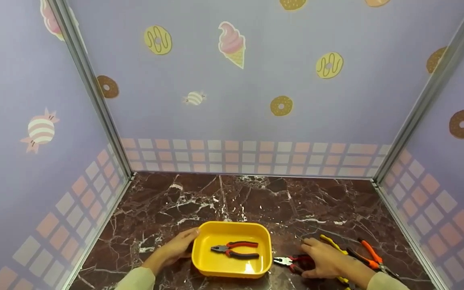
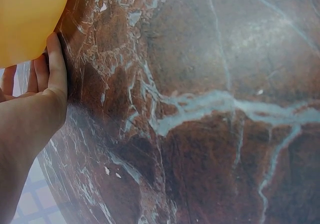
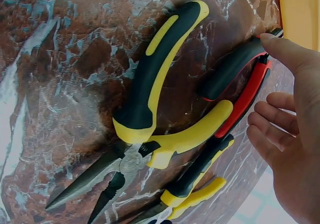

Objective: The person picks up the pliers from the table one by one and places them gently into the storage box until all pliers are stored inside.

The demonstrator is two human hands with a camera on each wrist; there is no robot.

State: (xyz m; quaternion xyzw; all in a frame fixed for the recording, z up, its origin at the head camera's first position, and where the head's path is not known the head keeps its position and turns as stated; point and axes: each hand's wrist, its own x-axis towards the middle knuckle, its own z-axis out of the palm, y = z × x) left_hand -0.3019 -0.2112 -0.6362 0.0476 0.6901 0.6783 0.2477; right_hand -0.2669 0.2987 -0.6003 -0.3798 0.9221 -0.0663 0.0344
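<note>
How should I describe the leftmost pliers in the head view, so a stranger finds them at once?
On the dark marbled table stands a yellow container. Inside lie the pliers, red and black handles pointing right. Only these are inside; the other tools lie outside.

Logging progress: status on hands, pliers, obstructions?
Left hand against tray. Right hand at red-black pliers outside. Similar pair inside. Yellow-handled pliers near right hand.

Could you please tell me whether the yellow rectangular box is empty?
Not empty: one pair of metal pliers with red and black handles lies inside the yellow box.
</note>
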